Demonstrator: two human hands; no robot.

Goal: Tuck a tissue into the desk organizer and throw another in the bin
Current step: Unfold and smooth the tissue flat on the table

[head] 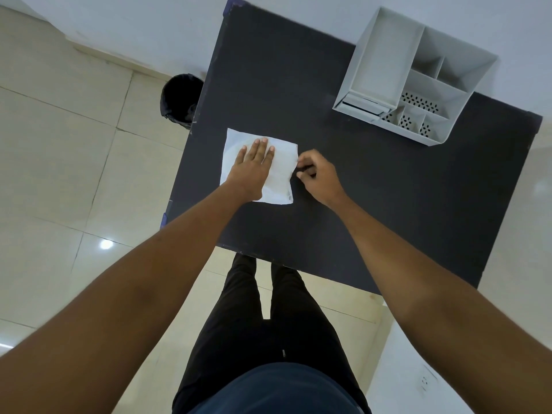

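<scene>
A white tissue lies spread flat on the black desk, near its left edge. My left hand rests palm down on the tissue with fingers apart, pressing it flat. My right hand is at the tissue's right edge, with thumb and fingertips pinched on that edge. A grey desk organizer with several compartments stands at the desk's far right corner. A black bin stands on the floor just off the desk's far left side, partly hidden by the desk edge.
The desk stands against a pale wall. Beige floor tiles lie to the left. My legs in dark trousers stand at the desk's near edge.
</scene>
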